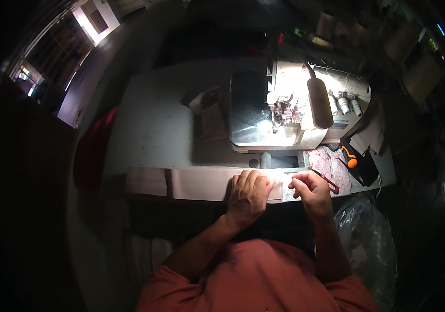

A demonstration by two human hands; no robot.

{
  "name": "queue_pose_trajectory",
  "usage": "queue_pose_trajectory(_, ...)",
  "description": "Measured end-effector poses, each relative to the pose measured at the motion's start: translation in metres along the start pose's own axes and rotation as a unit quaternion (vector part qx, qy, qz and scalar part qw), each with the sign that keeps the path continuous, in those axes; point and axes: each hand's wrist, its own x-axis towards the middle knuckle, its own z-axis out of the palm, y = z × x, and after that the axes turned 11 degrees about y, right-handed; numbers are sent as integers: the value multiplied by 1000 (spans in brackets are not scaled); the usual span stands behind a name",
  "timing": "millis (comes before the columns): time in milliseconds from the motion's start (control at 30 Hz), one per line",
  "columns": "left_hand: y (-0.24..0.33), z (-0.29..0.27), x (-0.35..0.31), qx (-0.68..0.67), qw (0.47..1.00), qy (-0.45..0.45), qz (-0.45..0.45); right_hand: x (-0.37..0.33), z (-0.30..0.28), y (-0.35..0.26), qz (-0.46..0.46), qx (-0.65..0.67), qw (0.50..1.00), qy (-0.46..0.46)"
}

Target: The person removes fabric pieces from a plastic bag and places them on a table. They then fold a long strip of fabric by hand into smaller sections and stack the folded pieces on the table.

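Observation:
A long pale strip of fabric [201, 183] lies along the front edge of the table, with a dark band across its left part. My left hand [247, 195] rests on the strip's right end, fingers curled and thumb against the cloth. Just right of that end, my right hand [312, 191] is raised with thumb and fingertips pinched together. Something small and pale shows beside these fingertips, too bright to make out. The lit sewing machine [290, 112] stands beyond both hands, its lamp [318, 104] over the needle area.
A crumpled fabric piece [213, 117] lies left of the machine. Right of it are an orange-and-black handled tool [350, 156], a thin red tool [326, 182] and a red-speckled cloth [332, 164]. A clear plastic bag [365, 234] hangs by the table's front right.

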Motion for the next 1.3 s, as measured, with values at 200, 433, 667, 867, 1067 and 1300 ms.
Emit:
queue_pose_trajectory(200, -3, 5, 0, -8, 1000, 4, -5, -2, 3, -9, 17, -13, 1000, -19)
queue_pose_trajectory(433, 1, -17, -6, -222, 961, 121, -110, 4, 25, -5, -17, -61, 986, -155)
queue_pose_trajectory(667, -58, -67, -38, -748, 368, 291, -469, -20, 32, -47, -35, 127, 990, -50)
queue_pose_trajectory(867, -101, -120, -18, -520, 653, 406, -373, -14, 22, -29, 116, 163, 979, -31)
queue_pose_trajectory(1067, -2, -68, 7, 21, 997, -73, -3, -17, 50, -35, 136, 261, 942, -161)
queue_pose_trajectory(1300, 13, -61, 18, -41, 987, -154, 7, -17, 29, -22, 84, 187, 970, -133)
